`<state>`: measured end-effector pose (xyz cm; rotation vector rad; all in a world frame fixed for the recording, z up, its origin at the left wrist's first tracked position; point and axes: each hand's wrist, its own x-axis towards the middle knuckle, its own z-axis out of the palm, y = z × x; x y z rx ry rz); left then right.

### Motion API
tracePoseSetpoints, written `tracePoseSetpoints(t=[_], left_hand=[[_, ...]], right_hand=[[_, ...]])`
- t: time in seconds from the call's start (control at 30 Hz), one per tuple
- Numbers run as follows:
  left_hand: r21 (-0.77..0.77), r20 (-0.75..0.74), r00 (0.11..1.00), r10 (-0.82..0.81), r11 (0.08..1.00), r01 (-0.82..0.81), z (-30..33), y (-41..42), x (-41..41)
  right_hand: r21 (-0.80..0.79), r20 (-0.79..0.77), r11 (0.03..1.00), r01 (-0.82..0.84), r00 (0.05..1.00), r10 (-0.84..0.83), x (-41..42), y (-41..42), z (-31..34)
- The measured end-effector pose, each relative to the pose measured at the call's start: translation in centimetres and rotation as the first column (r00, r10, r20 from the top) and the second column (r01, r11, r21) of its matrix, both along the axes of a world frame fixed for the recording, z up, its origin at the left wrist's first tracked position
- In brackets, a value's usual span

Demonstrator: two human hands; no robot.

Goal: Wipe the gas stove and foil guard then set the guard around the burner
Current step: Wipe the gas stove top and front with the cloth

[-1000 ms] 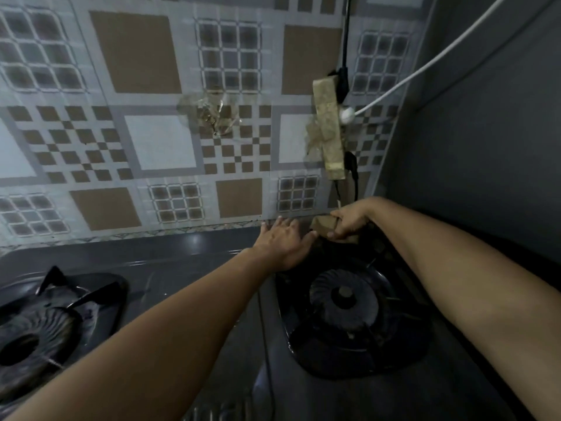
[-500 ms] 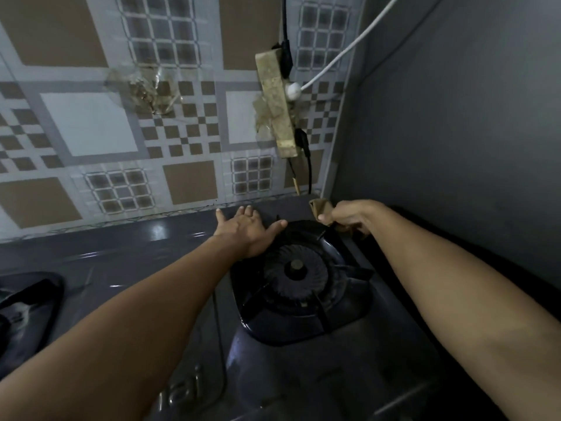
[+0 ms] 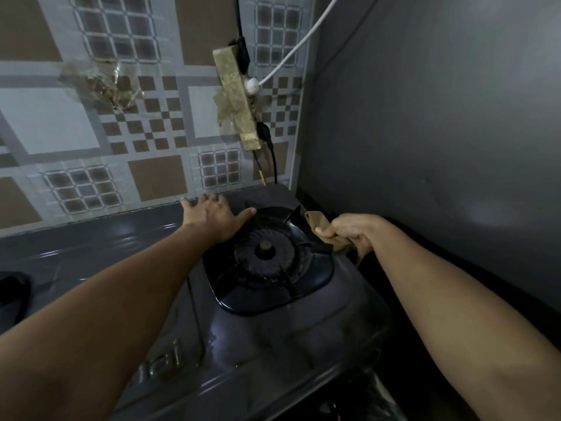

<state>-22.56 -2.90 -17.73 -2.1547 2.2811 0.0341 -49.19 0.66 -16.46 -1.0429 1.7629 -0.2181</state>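
Right hand (image 3: 349, 230): fist closed on a brown cloth (image 3: 320, 224), at the right rear edge of the gas stove (image 3: 273, 338), just beside the burner (image 3: 263, 252). Left hand (image 3: 214, 215): open, flat, empty, braced behind the burner's left side. Foil guard: not visible; advisable to press the cloth flat and wipe along the rim, clear of the grate prongs.

Bare forearms, sleeveless to frame edge; hands apparently ungloved.

Patterned brown and grey wall tiles (image 3: 145, 126) fill the upper left | grimy power strip (image 3: 236, 98) taped upright at top centre | white cable (image 3: 299, 45) plugged into it, running to the upper right | plain grey wall (image 3: 440, 117) on the right
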Motion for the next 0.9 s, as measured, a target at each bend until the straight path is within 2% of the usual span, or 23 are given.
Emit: tracePoseSetpoints(t=[0.13, 0.27, 0.37, 0.5, 0.6, 0.77, 0.9], left_hand=[[-0.064, 0.005, 1.0, 0.016, 0.998, -0.016, 0.6, 1.8, -0.8], [-0.041, -0.22, 0.976, -0.005, 0.999, -0.004, 0.3, 4.5, -1.2], [-0.074, -0.272, 0.956, -0.11, 0.993, 0.093, -0.1, 7.1, -1.4], [-0.087, -0.285, 0.943, -0.172, 0.984, 0.153, -0.3, 11.0, -1.3], [-0.058, -0.3, 0.937, -0.181, 0.984, 0.171, -0.6, 13.4, -0.6], [0.026, -0.285, 0.935, -0.212, 0.973, 0.229, -0.8, 15.9, 0.6], [0.076, -0.24, 0.949, -0.206, 0.97, 0.23, -0.3, 16.3, 1.1]], right_hand=[[0.012, -0.046, 0.999, 0.031, 0.998, -0.03, -0.6, 3.6, 0.3], [-0.03, -0.08, 0.998, 0.056, 0.995, -0.058, -0.8, 6.9, 0.1], [-0.102, -0.225, 0.994, -0.036, 0.974, 0.012, 0.3, 9.2, 0.5], [-0.078, -0.457, 0.962, -0.263, 0.867, 0.201, 1.2, 11.7, -0.2], [-0.026, -0.615, 0.941, -0.338, 0.747, 0.251, 1.6, 13.5, -1.1], [-0.121, -0.699, 0.916, -0.382, 0.688, 0.194, 4.5, 17.7, -1.8], [-0.186, -0.762, 0.839, -0.511, 0.614, 0.204, 6.7, 20.0, -3.0]])
